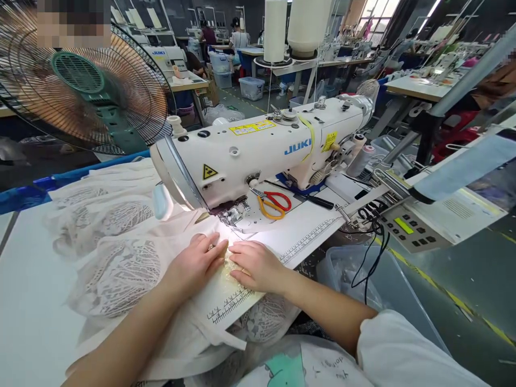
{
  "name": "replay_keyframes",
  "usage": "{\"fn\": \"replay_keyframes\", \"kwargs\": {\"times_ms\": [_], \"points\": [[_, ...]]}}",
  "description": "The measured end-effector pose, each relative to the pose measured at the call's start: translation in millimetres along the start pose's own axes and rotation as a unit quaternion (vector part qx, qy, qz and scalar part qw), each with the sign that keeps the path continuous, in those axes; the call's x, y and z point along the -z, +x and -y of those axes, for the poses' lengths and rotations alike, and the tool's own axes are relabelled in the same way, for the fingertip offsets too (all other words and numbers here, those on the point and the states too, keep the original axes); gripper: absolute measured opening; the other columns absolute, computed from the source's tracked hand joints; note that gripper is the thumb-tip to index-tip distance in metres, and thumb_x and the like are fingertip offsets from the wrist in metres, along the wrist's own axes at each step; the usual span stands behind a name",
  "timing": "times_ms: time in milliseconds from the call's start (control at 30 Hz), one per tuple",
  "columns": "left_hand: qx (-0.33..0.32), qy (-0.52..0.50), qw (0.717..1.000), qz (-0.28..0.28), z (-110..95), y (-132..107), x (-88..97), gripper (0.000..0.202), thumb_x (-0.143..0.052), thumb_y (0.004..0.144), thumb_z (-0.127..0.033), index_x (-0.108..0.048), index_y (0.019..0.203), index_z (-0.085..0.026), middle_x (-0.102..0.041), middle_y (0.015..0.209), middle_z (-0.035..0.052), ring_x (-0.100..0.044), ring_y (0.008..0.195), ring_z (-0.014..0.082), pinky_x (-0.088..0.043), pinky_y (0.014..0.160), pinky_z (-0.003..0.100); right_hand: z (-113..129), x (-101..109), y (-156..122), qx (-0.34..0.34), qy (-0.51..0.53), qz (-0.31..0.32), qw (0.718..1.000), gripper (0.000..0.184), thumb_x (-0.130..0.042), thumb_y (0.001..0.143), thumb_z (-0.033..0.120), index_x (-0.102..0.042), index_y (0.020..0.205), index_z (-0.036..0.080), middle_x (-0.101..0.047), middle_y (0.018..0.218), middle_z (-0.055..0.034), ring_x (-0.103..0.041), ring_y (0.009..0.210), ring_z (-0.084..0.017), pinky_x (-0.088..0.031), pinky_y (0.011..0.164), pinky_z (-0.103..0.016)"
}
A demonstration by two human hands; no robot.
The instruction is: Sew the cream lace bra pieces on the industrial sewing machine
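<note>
On the white bed of a JUKI sewing machine (242, 153), both my hands are close below the needle area. My left hand (199, 260) is closed on pale lace fabric (229, 267), its fingers bunched together and a ring on one of them. From the other side my right hand (260, 264) rests on the same lace, fingers stretched out flat, thumb apart. White cloth with lace panels (129, 269) spreads to the left and hangs over the front edge. What lies under my fingers is hidden.
Red-and-orange-handled snips (274, 204) and a black-handled tool (318, 201) lie behind the hands. A fan (88, 80) stands at the left. The control box (415, 226) and a clear plastic bin (382, 290) are to the right. Other people work in the background.
</note>
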State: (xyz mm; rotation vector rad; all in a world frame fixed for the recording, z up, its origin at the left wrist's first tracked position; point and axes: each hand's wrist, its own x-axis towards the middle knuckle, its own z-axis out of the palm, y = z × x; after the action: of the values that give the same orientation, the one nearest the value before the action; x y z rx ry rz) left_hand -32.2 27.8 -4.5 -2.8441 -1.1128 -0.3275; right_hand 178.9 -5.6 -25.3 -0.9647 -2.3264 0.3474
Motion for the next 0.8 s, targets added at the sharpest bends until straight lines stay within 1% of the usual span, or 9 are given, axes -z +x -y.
{"fn": "replay_keyframes", "kwargs": {"times_ms": [100, 267, 400, 600, 700, 800], "points": [[-0.011, -0.004, 1.000, 0.002, 3.3, 1.0, -3.9, 0.041, -0.035, 0.094, -0.040, -0.061, 0.117, -0.019, -0.060, 0.121, 0.0151, -0.054, 0.101, 0.0274, -0.053, 0.081, 0.040, -2.0, -1.1, -0.3, 0.004, 0.010, -0.008, 1.000, 0.026, -0.059, 0.085, 0.034, -0.067, 0.096, 0.012, -0.066, 0.116, -0.0136, -0.059, 0.113, -0.027, -0.048, 0.095, -0.039], [-0.021, -0.014, 1.000, 0.008, 6.5, 5.3, -4.0, 0.041, -0.032, 0.095, -0.040, -0.063, 0.115, -0.021, -0.061, 0.118, 0.0128, -0.055, 0.099, 0.0256, -0.053, 0.082, 0.039, -4.4, -3.2, -1.5, 0.010, 0.010, -0.025, 1.000, 0.027, -0.058, 0.085, 0.034, -0.068, 0.096, 0.012, -0.067, 0.114, -0.0128, -0.060, 0.111, -0.026, -0.048, 0.095, -0.038], [-0.025, -0.020, 0.999, 0.018, 11.1, 6.9, -1.2, 0.043, -0.030, 0.095, -0.039, -0.064, 0.113, -0.021, -0.061, 0.118, 0.0133, -0.056, 0.100, 0.0258, -0.052, 0.082, 0.038, -4.4, -3.2, -1.5, 0.011, 0.009, -0.030, 0.999, 0.025, -0.057, 0.086, 0.034, -0.068, 0.095, 0.014, -0.068, 0.112, -0.0117, -0.060, 0.109, -0.025, -0.049, 0.093, -0.037], [0.014, -0.018, 0.998, 0.056, 21.5, 10.6, -0.2, 0.048, -0.028, 0.093, -0.044, -0.064, 0.115, -0.021, -0.061, 0.122, 0.0138, -0.055, 0.106, 0.0280, -0.052, 0.084, 0.040, -5.5, -3.7, -0.5, 0.007, 0.011, -0.029, 1.000, 0.024, -0.058, 0.085, 0.034, -0.068, 0.096, 0.014, -0.068, 0.112, -0.0115, -0.060, 0.110, -0.024, -0.048, 0.092, -0.036], [0.030, -0.012, 0.998, 0.058, 26.3, 13.9, 0.2, 0.047, -0.029, 0.093, -0.045, -0.064, 0.115, -0.023, -0.062, 0.121, 0.0120, -0.056, 0.105, 0.0264, -0.052, 0.084, 0.038, -6.1, -3.5, -0.1, 0.006, 0.014, -0.031, 0.999, 0.024, -0.060, 0.084, 0.033, -0.068, 0.096, 0.014, -0.068, 0.112, -0.0112, -0.061, 0.109, -0.024, -0.048, 0.092, -0.035], [0.036, -0.004, 0.998, 0.056, 29.4, 17.7, 1.2, 0.050, -0.026, 0.093, -0.046, -0.065, 0.114, -0.021, -0.062, 0.120, 0.0135, -0.057, 0.102, 0.0266, -0.052, 0.083, 0.038, -6.0, -3.4, 0.2, 0.006, 0.017, -0.032, 0.999, 0.023, -0.061, 0.083, 0.032, -0.068, 0.095, 0.014, -0.069, 0.111, -0.0110, -0.061, 0.107, -0.024, -0.049, 0.091, -0.035]]}}
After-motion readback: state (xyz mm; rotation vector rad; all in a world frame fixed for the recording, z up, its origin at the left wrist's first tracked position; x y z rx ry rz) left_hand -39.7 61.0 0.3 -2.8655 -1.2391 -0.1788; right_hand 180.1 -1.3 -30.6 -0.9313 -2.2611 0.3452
